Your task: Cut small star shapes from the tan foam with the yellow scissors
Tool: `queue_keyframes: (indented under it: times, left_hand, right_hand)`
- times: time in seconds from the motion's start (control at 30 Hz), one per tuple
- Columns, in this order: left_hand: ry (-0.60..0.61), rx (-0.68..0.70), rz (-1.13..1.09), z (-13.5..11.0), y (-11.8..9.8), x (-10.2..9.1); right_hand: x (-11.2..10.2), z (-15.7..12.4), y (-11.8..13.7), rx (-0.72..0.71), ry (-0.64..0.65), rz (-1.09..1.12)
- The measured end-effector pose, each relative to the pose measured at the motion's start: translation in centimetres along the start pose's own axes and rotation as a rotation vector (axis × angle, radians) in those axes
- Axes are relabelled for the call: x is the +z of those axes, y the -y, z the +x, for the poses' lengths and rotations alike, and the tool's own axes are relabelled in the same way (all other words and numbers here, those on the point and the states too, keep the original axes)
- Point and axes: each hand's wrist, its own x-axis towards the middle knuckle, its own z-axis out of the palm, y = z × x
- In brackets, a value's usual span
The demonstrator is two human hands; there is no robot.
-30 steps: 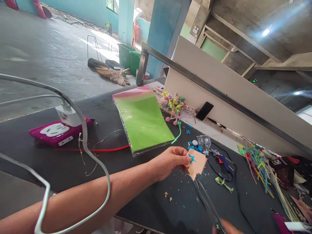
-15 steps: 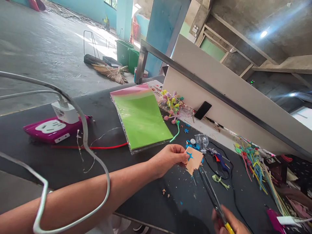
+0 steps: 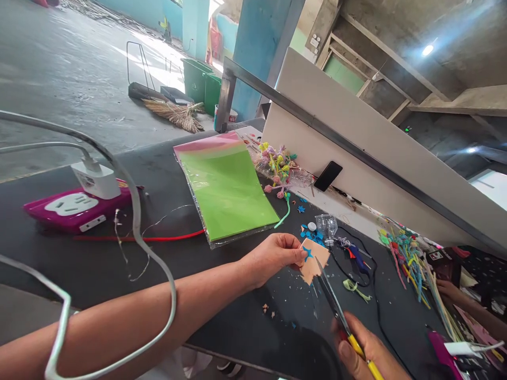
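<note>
peach card, blue star, yellow-handled scissors, bright green sheets

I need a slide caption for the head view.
Left hand holds a peach sheet with a blue star; right hand holds yellow-handled scissors.

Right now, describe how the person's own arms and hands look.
The left hand is bare, with no glove or ring visible; its forearm shows no sleeve, watch or bracelet. The right hand is ungloved too; its forearm falls outside the frame, so any sleeve there is unseen.
</note>
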Motion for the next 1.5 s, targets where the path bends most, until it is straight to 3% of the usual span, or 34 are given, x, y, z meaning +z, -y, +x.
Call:
queue_keyframes:
  times: [0.63,0.83,1.17,1.5]
  left_hand:
    - [0.006,-0.021,0.029,0.0,0.3,0.0]
    - [0.003,-0.018,0.029,0.0,0.2,0.0]
    - [-0.071,0.088,0.06,0.2,0.0,-0.4]
    - [-0.064,0.049,0.042,-0.1,-0.4,0.2]
  right_hand:
    - [0.3,1.0,2.0,0.028,0.108,-0.023]
    - [0.4,1.2,1.7,0.066,0.196,0.038]
    - [0.8,0.7,-0.2,0.078,0.077,0.042]
    - [0.9,0.9,0.4,0.027,0.095,0.015]
